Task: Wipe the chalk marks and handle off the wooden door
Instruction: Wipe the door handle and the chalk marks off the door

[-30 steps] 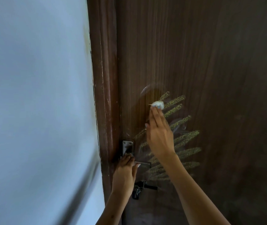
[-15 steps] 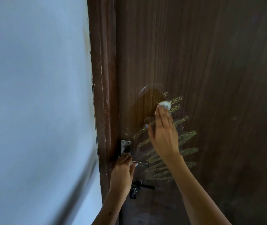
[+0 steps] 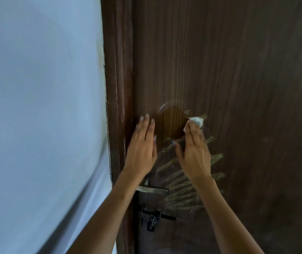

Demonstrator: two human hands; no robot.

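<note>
A dark brown wooden door [image 3: 238, 88] fills the right side. Yellowish chalk marks [image 3: 185, 184] slant across it above the metal handle [image 3: 153, 189]. A darker wiped patch [image 3: 170, 123] shows at the top of the marks. My right hand [image 3: 194, 153] presses a small white wad of cloth [image 3: 196, 121] against the door with its fingertips, at the right rim of the wiped patch. My left hand [image 3: 143, 147] lies flat and open on the door's left edge, above the handle, holding nothing.
The door frame [image 3: 117, 88] runs vertically left of the door. A pale blue wall [image 3: 40, 107] takes up the left half. A bunch of keys [image 3: 153, 219] hangs from the lock below the handle.
My left hand has left the handle and risen to lie flat on the door's left edge. My right hand has rubbed the cloth rightward, and the wiped patch has grown over the upper chalk marks.
</note>
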